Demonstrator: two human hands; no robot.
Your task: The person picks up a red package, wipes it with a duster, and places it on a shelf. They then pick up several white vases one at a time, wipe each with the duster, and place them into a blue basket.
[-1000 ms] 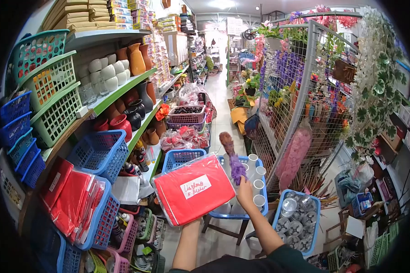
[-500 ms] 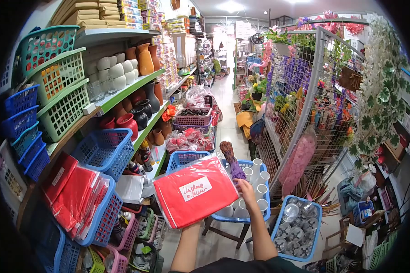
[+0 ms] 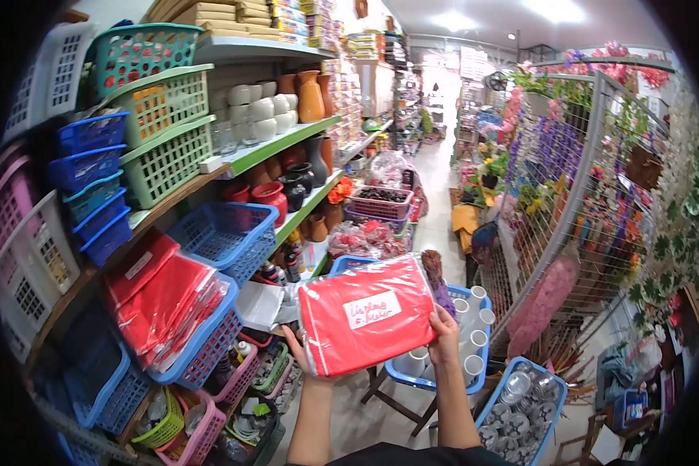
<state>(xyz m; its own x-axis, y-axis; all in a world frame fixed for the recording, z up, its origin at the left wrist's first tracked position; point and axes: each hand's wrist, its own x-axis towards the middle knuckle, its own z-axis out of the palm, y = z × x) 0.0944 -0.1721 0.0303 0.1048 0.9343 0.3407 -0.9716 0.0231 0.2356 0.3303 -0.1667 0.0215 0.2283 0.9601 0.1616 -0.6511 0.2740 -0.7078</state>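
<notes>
In front of me is a flat packet of red folded cloth (image 3: 326, 314) in clear plastic, with a handwritten white label (image 3: 373, 309). My right hand (image 3: 443, 332) grips its right edge, thumb on top. My left hand (image 3: 301, 356) supports the lower left corner; part of it is hidden under the packet. Similar red packets (image 3: 175, 299) lie piled in a blue basket (image 3: 198, 353) to the left. Just beyond my right hand, a blue basket (image 3: 481, 373) holds white cups (image 3: 474, 339) and a purple-wrapped dried bundle (image 3: 435, 279).
Shelves on the left carry white pots (image 3: 264, 109), vases (image 3: 311, 97) and stacked green baskets (image 3: 171, 147). A blue basket of clear plastic containers (image 3: 516, 404) stands on the floor at right. Behind it rises a wire mesh rack (image 3: 575, 186) with artificial flowers. An aisle (image 3: 435, 179) runs ahead.
My view has turned left, so the surroundings shift right in the picture. My left hand's fingers now show at the packet's left edge, and the packet sits less tilted.
</notes>
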